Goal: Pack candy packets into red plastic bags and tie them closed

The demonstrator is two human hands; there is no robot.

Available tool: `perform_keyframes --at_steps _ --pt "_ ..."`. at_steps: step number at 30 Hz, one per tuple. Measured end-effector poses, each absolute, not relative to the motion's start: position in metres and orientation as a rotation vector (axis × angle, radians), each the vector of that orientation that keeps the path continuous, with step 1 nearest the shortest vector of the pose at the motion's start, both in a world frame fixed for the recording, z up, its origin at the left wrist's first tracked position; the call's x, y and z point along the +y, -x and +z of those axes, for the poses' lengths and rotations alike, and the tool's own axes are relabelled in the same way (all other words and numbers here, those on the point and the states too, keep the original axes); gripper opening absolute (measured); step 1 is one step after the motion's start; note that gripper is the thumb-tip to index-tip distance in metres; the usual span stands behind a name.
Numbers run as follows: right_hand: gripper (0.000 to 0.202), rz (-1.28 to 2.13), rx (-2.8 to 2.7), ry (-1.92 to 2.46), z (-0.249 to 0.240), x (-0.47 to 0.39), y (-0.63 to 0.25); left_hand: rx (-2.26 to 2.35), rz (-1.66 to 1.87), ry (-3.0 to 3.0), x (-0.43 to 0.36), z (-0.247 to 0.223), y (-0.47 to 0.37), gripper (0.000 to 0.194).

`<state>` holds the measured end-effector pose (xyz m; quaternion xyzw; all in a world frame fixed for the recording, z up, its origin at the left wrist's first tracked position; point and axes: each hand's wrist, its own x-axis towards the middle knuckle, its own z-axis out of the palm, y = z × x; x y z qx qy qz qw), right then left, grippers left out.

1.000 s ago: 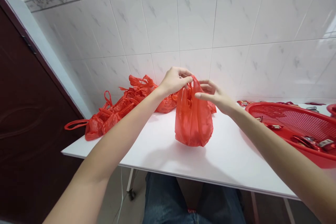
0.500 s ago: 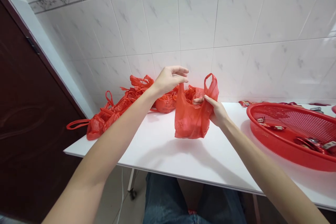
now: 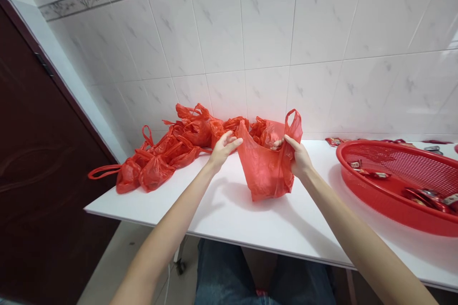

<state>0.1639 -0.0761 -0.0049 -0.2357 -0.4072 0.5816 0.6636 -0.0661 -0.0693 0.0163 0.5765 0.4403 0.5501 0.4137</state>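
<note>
Down came the person's left hand (image 3: 222, 151), fingers spread, beside the red bag (image 3: 265, 174); any touch is hard to tell. The right hand (image 3: 299, 156) pinches the bag's side over the white table (image 3: 222, 212), so only 1 hand clearly holds it.

Thing: a T-shirt carrier bag (image 3: 266, 171) of thin, translucent red plastic, creased down its front.
Mouth: spread between the two handles, its rim dipping in the middle.
Right handle: an upright loop above my right hand (image 3: 293, 155), which grips the bag's side.
Left handle: a raised peak just beside my left fingertips (image 3: 237, 142).
Base: low over the white tabletop (image 3: 222, 205); I cannot tell whether it touches.
</note>
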Motion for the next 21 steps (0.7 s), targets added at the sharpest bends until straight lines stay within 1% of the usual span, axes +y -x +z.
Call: perform_keyframes --at_steps 5,13,15,17,21 --pt "0.033 1.287 -0.942 0.557 -0.001 -0.079 -0.166 0.968 1.238 -1.421 -0.074 0.005 0.052 0.057" --pt "0.043 1.238 -1.088 0.640 0.005 -0.083 -0.163 0.756 1.252 -1.516 -0.076 0.029 0.044 0.040" --pt "0.040 1.241 -1.149 0.669 0.008 -0.086 -0.160 0.732 1.227 -1.623 -0.080 0.036 0.043 0.036" --pt "0.033 1.228 -1.236 0.695 0.011 -0.090 -0.158 0.709 1.247 -1.786 -0.083 0.041 0.043 0.033" --pt "0.019 1.152 -1.449 0.776 0.018 -0.096 -0.154 0.713 1.416 -2.209 -0.086 0.048 0.040 0.022"
